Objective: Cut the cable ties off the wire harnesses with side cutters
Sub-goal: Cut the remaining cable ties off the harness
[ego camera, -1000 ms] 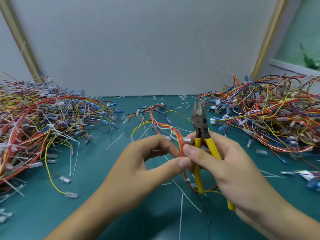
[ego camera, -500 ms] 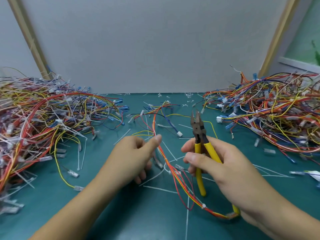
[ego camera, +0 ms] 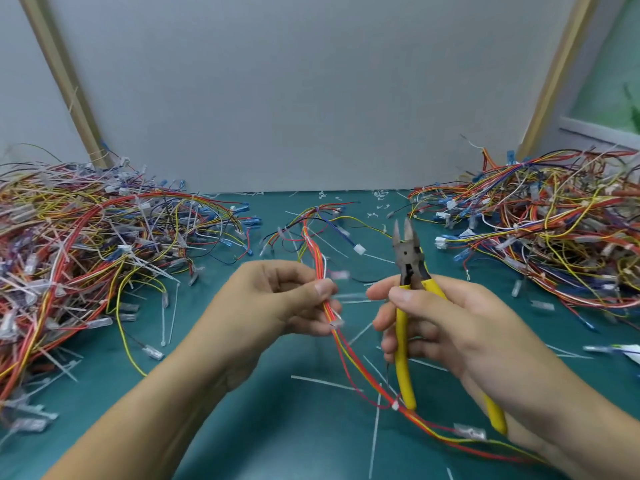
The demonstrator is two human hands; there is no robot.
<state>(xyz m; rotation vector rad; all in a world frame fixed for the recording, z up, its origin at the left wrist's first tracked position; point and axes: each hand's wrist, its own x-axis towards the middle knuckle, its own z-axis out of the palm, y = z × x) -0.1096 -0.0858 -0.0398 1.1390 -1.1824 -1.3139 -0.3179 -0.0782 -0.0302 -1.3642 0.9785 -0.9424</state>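
Your yellow-handled side cutters (ego camera: 407, 251) stand upright (blades parted), just right of the red, orange and yellow harness (ego camera: 351, 358), which carries a white cable tie (ego camera: 394, 406) lower down.

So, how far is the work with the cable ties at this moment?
Done: cut ties lie loose on the mat. In hand: the left hand pinches one harness; the right hand grips the side cutters, jaws open, clear of the wires. Left: a white tie sits on this harness, and the left pile and right pile flank the mat; which is finished, I cannot tell.
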